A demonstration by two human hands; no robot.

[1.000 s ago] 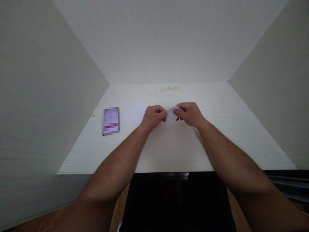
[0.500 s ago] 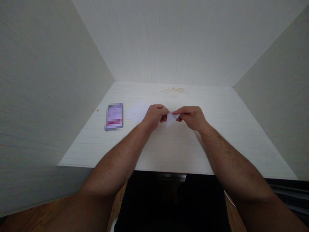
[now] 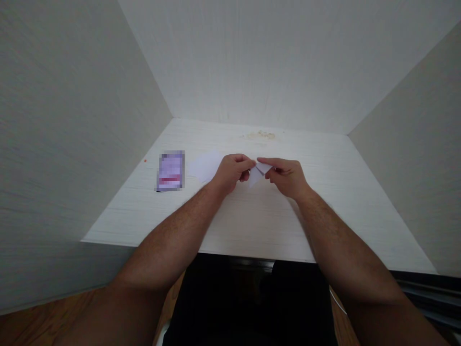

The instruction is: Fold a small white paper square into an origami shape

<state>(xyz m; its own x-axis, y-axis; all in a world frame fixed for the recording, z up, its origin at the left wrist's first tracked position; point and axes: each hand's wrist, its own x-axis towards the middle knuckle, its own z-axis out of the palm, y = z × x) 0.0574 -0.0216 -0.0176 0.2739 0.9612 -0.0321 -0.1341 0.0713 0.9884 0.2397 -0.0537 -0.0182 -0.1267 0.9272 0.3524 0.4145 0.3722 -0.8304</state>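
I am holding a small folded paper (image 3: 255,179) at my desk (image 3: 252,221)
My left hand (image 3: 233,172) is pinching its upper left; my right hand (image 3: 289,177) is grasping its right side, forefinger stretching along the top; it is showing between them, midway between the desk's side edges; white sheets (image 3: 204,166) are lying beside my left hand, a blurred purple thing (image 3: 171,169) nearer the left edge.

Dim, diffuse light. Tabletop (image 3: 248,221) brighter than walls (image 3: 72,144) at 10 and 2 o'clock. My lap (image 3: 248,302), 6 o'clock, near black. Soft shadow beside my right forearm (image 3: 342,235), 4 o'clock. Purple item (image 3: 170,169), 9 o'clock, pixelated. Wide-angle stretch toward edges; my fingers (image 3: 271,161) soft.
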